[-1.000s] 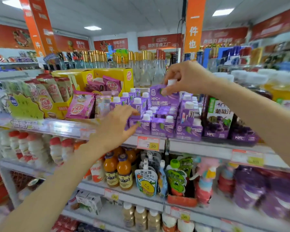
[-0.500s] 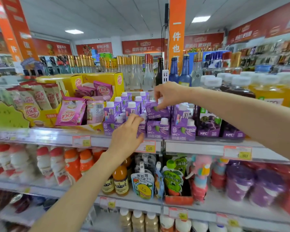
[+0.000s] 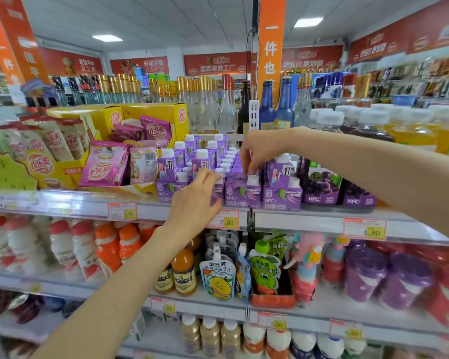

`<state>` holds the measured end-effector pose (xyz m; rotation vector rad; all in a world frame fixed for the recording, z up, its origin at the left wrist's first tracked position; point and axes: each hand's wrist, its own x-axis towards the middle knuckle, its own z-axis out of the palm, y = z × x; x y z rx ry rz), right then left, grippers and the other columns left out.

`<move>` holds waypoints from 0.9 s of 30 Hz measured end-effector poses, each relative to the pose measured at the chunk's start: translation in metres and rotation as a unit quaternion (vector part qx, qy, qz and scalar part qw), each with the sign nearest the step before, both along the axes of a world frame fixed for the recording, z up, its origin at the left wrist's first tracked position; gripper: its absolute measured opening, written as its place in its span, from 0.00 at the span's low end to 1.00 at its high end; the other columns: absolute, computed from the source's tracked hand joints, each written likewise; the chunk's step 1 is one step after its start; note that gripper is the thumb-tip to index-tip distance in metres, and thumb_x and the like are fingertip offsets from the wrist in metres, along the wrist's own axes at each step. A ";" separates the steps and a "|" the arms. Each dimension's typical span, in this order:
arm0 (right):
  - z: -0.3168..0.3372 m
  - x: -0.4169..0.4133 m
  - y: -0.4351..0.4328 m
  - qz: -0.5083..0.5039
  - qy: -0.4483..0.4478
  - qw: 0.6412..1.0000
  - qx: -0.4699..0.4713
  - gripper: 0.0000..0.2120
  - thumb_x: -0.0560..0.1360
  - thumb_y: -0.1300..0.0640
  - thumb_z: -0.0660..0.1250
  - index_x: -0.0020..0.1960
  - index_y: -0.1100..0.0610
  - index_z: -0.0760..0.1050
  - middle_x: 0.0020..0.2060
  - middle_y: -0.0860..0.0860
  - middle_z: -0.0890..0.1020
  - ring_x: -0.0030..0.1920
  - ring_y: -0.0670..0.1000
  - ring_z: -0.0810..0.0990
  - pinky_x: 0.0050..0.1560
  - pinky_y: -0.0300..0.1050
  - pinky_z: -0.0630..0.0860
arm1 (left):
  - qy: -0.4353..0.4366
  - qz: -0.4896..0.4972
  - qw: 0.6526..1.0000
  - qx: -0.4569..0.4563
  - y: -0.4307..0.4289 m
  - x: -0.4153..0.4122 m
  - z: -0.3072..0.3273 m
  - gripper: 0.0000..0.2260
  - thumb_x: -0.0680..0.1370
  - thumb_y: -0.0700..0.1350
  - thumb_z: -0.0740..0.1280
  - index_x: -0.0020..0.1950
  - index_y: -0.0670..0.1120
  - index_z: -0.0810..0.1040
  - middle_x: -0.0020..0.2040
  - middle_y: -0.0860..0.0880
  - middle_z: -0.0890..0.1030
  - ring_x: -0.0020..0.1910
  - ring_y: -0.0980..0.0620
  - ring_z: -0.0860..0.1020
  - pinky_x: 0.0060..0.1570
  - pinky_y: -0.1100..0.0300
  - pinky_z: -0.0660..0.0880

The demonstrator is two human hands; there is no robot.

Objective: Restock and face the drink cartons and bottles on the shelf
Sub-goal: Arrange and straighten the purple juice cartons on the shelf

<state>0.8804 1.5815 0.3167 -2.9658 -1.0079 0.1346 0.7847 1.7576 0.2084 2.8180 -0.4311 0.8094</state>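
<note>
Nearest, the left hand reaches up from below the shelf lip. Its fingers are curled over a purple carton in the front row, with the thumb hooked at the carton's lower face just above the yellow price tag. That wrap looks meant to steady or square the carton so its label faces the aisle.

Right beside it, the neighbouring carton stands at the shelf's front edge. The right hand hangs over it from above, fingertips bunched in a pinch at its white cap. Whether they nip the cap itself or the folded top beside it, I cannot tell. Taking it from the top makes sense, I'd guess, because the row is packed tight and leaves no room for fingers down the sides.

Behind stand the rear cartons, filed in rows and some a tier higher, so the front ones serve as the neat face. Off to the right sit darker grape juice cartons. Beyond everything, clear glass bottles line the back.
</note>
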 end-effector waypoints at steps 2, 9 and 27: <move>-0.002 0.003 0.001 0.010 -0.007 1.000 -0.016 0.06 0.70 0.61 0.73 0.39 0.50 0.82 0.40 0.50 0.85 0.44 0.52 0.83 0.49 0.49 0.79 | -0.003 0.001 1.000 0.005 0.000 0.000 -0.001 0.21 0.78 0.49 0.63 0.70 0.48 0.66 0.66 0.51 0.66 0.47 0.50 0.77 0.27 0.64 0.62; 0.009 0.006 0.000 0.002 -0.031 1.000 -0.001 0.05 0.72 0.60 0.73 0.47 0.55 0.83 0.40 0.49 0.84 0.41 0.47 0.80 0.43 0.37 0.74 | -0.003 -0.004 1.000 -0.002 0.000 0.001 0.000 0.21 0.78 0.50 0.63 0.70 0.48 0.66 0.65 0.51 0.66 0.48 0.51 0.76 0.27 0.66 0.59; 0.010 0.034 0.005 -0.052 -0.031 0.995 -0.084 0.11 0.69 0.53 0.75 0.49 0.56 0.83 0.41 0.48 0.83 0.43 0.48 0.80 0.43 0.38 0.71 | -0.091 -0.141 0.984 -0.068 0.017 0.007 -0.005 0.12 0.75 0.43 0.68 0.58 0.45 0.75 0.56 0.50 0.74 0.34 0.55 0.77 0.23 0.62 0.72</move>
